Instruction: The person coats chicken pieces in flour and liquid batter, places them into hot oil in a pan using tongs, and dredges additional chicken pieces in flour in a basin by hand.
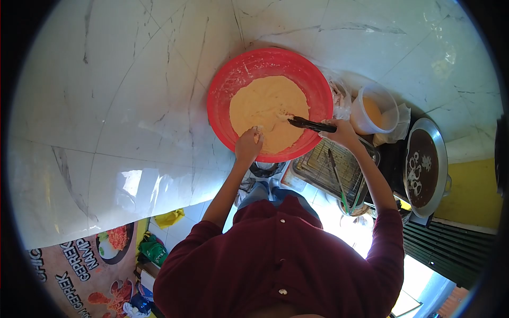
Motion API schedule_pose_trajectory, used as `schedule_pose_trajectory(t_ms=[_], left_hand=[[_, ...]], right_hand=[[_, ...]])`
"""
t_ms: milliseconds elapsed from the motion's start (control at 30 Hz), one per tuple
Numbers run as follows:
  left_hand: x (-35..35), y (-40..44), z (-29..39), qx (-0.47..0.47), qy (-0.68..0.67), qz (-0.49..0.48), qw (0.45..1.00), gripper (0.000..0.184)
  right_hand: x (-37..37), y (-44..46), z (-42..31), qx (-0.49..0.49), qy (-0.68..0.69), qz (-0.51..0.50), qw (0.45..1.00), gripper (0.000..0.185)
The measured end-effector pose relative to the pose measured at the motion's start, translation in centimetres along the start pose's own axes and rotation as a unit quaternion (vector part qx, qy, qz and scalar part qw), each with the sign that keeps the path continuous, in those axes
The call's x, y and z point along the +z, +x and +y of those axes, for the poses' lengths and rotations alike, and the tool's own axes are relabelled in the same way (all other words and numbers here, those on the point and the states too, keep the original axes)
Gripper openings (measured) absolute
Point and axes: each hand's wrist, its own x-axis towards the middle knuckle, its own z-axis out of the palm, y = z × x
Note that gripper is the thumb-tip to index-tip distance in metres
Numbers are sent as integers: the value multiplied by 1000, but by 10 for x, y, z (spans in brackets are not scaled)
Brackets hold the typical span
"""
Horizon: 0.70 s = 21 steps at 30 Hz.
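A wide red basin (218, 103) holds a bed of pale yellow flour (268, 98). My right hand (342, 133) grips black tongs (310, 124) by the handle end, from the basin's right rim. The tongs' tips touch a small floured lump (285, 115) lying in the flour. At the near left rim, my left hand (248, 144) is closed, with its fingertips bunched and dusted with flour. Whatever those fingers pinch, if anything, is too small to make out.
Right of the basin stand a clear plastic tub (389, 111) with orange-yellow contents and a plastic bag (341, 100). A wire rack on a tray (323, 164) carries a green-handled utensil (339, 183). Farther right, a large pan (424, 164) holds dark oil with foamy bubbles.
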Motion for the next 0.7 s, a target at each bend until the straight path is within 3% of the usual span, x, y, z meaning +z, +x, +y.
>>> schedule_pose_trajectory(t_ms=[133,700], left_hand=[[1,0,-1,1,4,4,1000,30],[1,1,0,-6,4,6,1000,30]], right_hand=[[0,2,4,28,30,-29,999,29],[2,7,9,28,20,8,999,31]])
